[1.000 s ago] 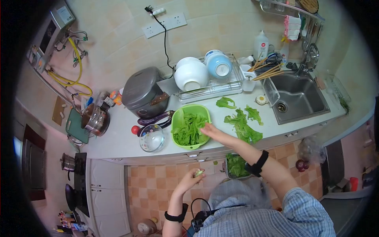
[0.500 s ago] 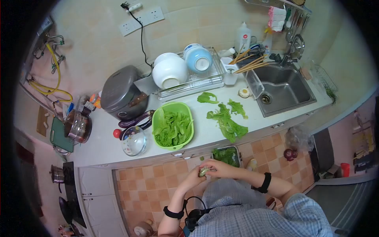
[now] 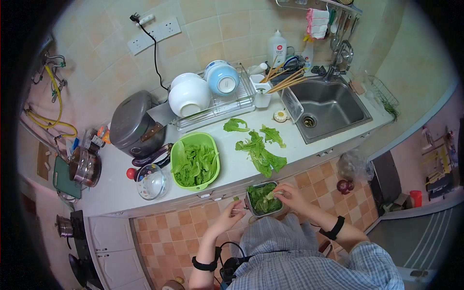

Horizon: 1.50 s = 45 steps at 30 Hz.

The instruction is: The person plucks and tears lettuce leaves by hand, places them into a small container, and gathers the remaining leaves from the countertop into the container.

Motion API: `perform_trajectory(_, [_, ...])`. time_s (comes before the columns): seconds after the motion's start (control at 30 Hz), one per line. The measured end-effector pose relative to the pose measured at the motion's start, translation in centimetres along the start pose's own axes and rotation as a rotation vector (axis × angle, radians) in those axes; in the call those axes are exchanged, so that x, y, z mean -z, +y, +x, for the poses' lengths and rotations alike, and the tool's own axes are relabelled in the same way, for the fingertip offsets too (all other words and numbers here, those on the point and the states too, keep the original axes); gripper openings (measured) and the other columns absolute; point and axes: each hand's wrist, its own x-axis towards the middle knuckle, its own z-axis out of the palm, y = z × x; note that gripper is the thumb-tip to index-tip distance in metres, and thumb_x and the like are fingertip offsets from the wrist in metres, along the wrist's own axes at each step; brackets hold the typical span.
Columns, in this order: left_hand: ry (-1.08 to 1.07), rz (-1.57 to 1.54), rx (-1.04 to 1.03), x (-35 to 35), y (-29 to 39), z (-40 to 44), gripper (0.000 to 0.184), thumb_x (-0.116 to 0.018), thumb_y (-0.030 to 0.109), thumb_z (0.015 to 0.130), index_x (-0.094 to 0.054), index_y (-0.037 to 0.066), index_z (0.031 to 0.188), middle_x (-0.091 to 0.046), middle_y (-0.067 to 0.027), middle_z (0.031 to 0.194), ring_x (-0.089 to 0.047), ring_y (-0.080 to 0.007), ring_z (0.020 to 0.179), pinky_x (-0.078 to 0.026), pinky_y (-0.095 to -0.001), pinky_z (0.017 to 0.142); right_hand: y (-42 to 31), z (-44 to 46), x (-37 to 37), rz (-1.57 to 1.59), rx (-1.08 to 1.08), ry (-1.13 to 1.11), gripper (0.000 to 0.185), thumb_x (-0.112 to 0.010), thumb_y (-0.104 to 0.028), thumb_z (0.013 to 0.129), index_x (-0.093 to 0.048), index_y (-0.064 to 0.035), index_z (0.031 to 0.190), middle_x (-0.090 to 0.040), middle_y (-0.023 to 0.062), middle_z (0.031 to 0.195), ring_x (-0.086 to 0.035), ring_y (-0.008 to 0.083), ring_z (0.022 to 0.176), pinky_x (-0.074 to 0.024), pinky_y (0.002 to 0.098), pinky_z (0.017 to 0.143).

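Note:
My right hand (image 3: 291,198) is closed on a pale green lettuce piece (image 3: 273,195) at the edge of a bin (image 3: 279,208) that holds green leaves. To the bin's left, my left hand (image 3: 229,219) has its fingers pinched together; a small pale thing seems to be between them, too small to name. Loose lettuce leaves (image 3: 262,157) lie on the counter in front of me. Left of them stands a green basket (image 3: 215,170) filled with lettuce leaves (image 3: 195,164).
On the counter (image 3: 113,195) are a glass bowl (image 3: 152,182), eggplants (image 3: 153,155), a tomato (image 3: 131,173) and a grey cooker (image 3: 133,123). Behind are a dish rack (image 3: 217,112) with bowls and a chopstick holder (image 3: 262,99); a sink (image 3: 333,108) is at right. Onions (image 3: 345,186) lie on the floor.
My hands, together around a green piece before, have parted. The right moved over the bin's edge with a lettuce piece; the left stays to its left. The whole view has shifted slightly.

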Motion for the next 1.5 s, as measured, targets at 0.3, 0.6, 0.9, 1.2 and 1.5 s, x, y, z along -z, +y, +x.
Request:
perform_trajectory(0.3, [0.178,0.06,-0.054,3.3,-0.2,-2.6,0.043,-0.054,0.014,0.082,-0.038,-0.001,0.119,-0.052,-0.0108,0.106,-0.053,-0.0161,0.089,-0.043,-0.0261,0.077,-1.9,1.3,0.7,-0.253,0.003,-0.108,0.023,-0.056,-0.023,0.078,-0.054,-0.0064,0.094,-0.056,0.0089,0.093,-0.055,0.0266,0.078,-0.0433,0.0381,0.069])
perform_trajectory(0.6, [0.251,0.089,-0.021,3.6,0.1,-4.6,0.033,-0.051,0.012,0.084,-0.045,-0.002,0.114,-0.056,-0.0099,0.103,-0.052,-0.0151,0.095,-0.041,-0.0264,0.083,4.8,1.8,0.4,-0.498,-0.236,-0.068,0.024,-0.051,-0.026,0.079,-0.055,-0.0077,0.094,-0.058,0.0126,0.084,-0.056,0.0301,0.076,-0.0444,0.0395,0.069])
perform_trajectory(0.9, [0.225,-0.078,0.009,2.5,-1.2,-5.4,0.031,-0.049,0.01,0.085,-0.045,-0.004,0.112,-0.055,-0.0115,0.104,-0.053,-0.0163,0.094,-0.041,-0.0274,0.083,6.2,11.1,-3.1,-0.818,0.043,0.167,0.053,-0.056,-0.012,0.071,-0.035,0.0019,0.118,-0.043,0.0186,0.114,-0.042,0.0308,0.103,-0.0407,0.0358,0.081])
perform_trajectory(1.2, [0.296,-0.226,0.009,2.0,-1.5,-5.6,0.029,-0.051,0.012,0.084,-0.047,-0.002,0.109,-0.058,-0.0111,0.1,-0.054,-0.0155,0.092,-0.041,-0.0258,0.08,9.1,15.4,-0.4,-0.31,-0.309,-0.021,0.057,-0.054,0.005,0.062,-0.038,0.0006,0.116,-0.051,0.0159,0.097,-0.052,0.0267,0.085,-0.0429,0.0326,0.073])
perform_trajectory(1.5, [0.252,-0.062,-0.022,1.5,-1.4,-3.4,0.025,-0.048,0.01,0.086,-0.048,-0.004,0.106,-0.057,-0.0098,0.098,-0.054,-0.0153,0.088,-0.043,-0.0271,0.08,9.4,16.2,3.1,0.809,-0.556,0.066,0.045,-0.052,0.001,0.077,-0.036,0.0063,0.119,-0.05,0.0122,0.11,-0.05,0.0168,0.099,-0.0418,0.0275,0.082])
